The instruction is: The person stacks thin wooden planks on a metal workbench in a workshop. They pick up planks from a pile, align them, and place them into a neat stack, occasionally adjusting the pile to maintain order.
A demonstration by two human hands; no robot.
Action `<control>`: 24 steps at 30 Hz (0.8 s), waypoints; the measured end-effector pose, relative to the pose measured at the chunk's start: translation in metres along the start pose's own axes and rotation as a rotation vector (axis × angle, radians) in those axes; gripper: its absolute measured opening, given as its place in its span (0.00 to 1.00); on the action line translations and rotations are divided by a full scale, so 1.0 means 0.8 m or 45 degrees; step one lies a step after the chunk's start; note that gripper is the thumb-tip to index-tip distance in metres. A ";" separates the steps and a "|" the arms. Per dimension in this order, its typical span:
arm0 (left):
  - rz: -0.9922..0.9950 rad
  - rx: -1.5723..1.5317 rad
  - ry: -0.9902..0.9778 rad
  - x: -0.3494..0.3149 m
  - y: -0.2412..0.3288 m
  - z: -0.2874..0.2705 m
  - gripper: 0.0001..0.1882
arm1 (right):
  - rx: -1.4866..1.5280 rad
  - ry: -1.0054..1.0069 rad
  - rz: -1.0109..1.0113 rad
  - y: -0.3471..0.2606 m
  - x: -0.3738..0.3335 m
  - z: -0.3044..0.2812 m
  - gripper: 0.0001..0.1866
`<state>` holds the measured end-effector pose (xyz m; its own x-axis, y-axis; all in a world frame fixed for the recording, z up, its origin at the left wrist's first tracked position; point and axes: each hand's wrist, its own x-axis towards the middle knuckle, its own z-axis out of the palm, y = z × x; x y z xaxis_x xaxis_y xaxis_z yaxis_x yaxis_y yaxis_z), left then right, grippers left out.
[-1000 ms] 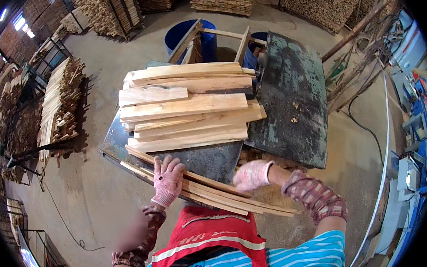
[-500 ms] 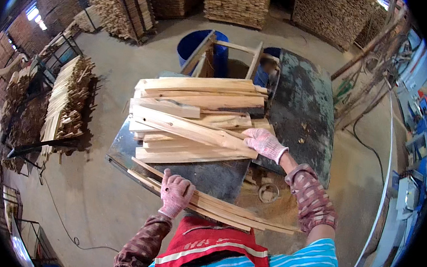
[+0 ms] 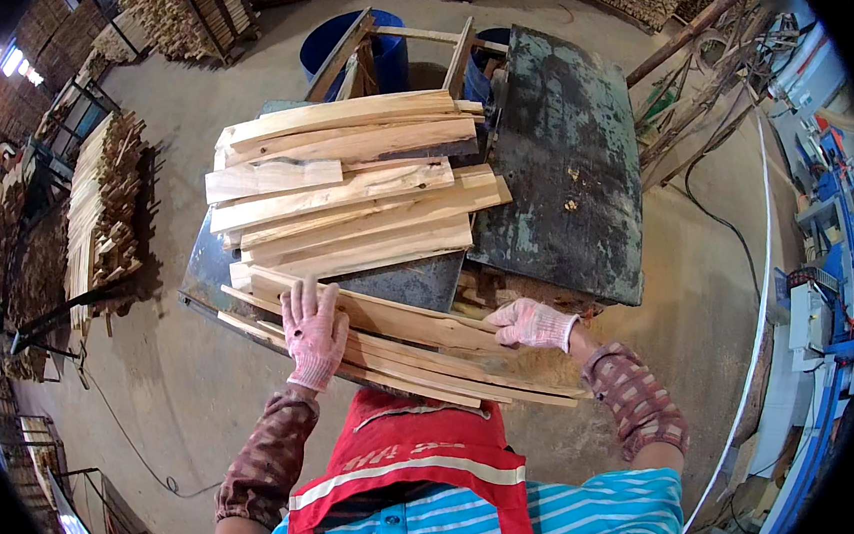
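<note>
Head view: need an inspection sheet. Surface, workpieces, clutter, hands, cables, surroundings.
Surface: dark tabletop, partly covered; scuffed dark panel beside it, on the right.
Workpieces: pile of boards on the tabletop; near board at the hands; narrow strips along the near edge.
Clutter: small chips on the panel.
Hands: both gloved; left hand spread over the near board, right hand gripping its right end.
Cables: dark cable at right, another cable on the floor at left.
Surroundings: lumber stacks, blue barrel, blue machinery at right.
</note>
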<state>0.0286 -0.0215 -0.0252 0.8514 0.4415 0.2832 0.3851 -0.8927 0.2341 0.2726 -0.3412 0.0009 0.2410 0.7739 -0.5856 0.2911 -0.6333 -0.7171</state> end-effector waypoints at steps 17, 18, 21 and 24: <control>-0.064 -0.131 0.034 0.007 0.001 0.001 0.09 | -1.412 0.998 -0.065 -0.130 0.212 -0.115 0.20; -0.067 -0.142 0.040 0.007 0.002 0.001 0.09 | -1.507 0.912 0.023 -0.135 0.229 -0.124 0.18; -0.084 -0.180 0.061 0.004 0.003 0.002 0.09 | -1.626 0.965 -0.081 -0.130 0.242 -0.123 0.12; -0.080 -0.164 0.053 0.007 -0.002 0.002 0.09 | -1.526 0.913 -0.167 -0.143 0.216 -0.132 0.13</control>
<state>0.0332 -0.0182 -0.0254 0.8106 0.5018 0.3017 0.3858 -0.8454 0.3694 0.3788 -0.1352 0.0211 0.4594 0.8874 0.0382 0.8632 -0.4561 0.2166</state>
